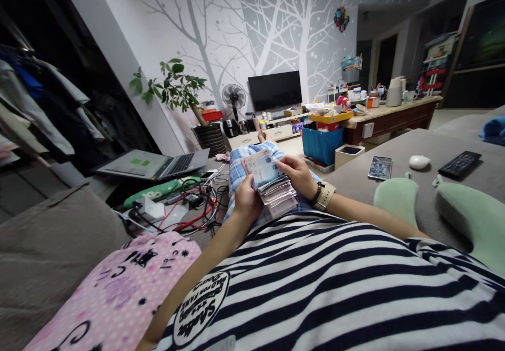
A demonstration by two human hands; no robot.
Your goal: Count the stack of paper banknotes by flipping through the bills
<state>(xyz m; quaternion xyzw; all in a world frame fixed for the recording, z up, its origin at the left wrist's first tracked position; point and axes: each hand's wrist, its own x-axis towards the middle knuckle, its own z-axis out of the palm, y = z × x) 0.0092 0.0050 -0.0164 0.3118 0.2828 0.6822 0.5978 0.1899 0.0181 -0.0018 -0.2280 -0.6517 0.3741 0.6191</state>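
Note:
Over my lap, my left hand (pixel 248 198) is closed on the left side of a thick stack of printed paper slips (pixel 278 196), which look like tickets. The lower slips fan out toward my body, their pale edges showing. A light blue slip with a pinkish left part (pixel 263 169) lies on top, tilted up. My right hand (pixel 300 176) pinches the upper right edge of the top slips between thumb and fingers. A beige-banded watch (pixel 325 196) and a dark bracelet are on that wrist. Print on the slips is too small to read.
An open laptop (pixel 153 166) and tangled cables (pixel 197 203) lie left, near a pink blanket (pixel 118 293). On the sofa to the right are a phone (pixel 380 168), a white mouse-shaped item (pixel 419 161), a remote (pixel 460 164) and green cushions (pixel 398 196). A cluttered table (pixel 394 113) stands beyond.

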